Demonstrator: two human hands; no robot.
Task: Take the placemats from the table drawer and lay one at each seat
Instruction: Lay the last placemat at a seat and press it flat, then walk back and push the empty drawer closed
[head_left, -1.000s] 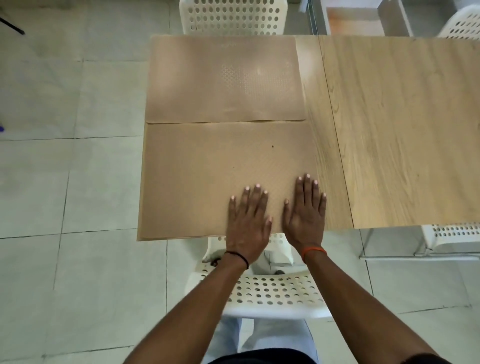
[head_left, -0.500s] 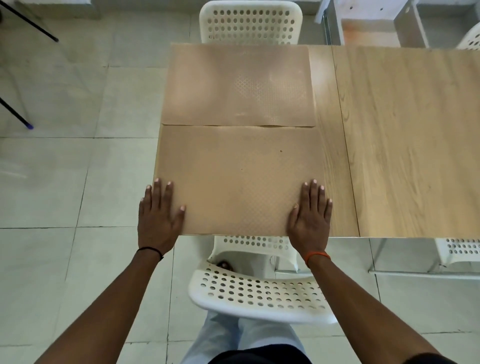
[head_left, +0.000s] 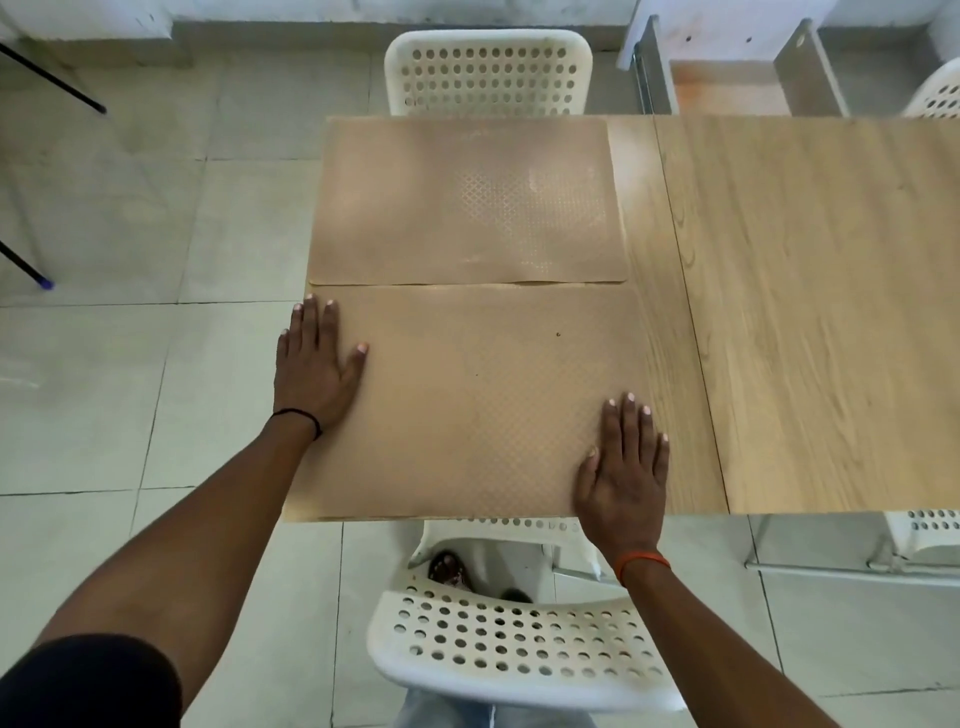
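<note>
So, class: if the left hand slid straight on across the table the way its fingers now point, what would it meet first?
The left hand lies flat on the near placemat, fingers pointing away. Straight on, it would probably first meet the near edge of the far placemat.

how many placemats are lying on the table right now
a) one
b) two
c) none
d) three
b: two tan mats lie edge to edge on the table, the far placemat by the far chair and the near placemat, which the left hand and right hand press flat.
</note>
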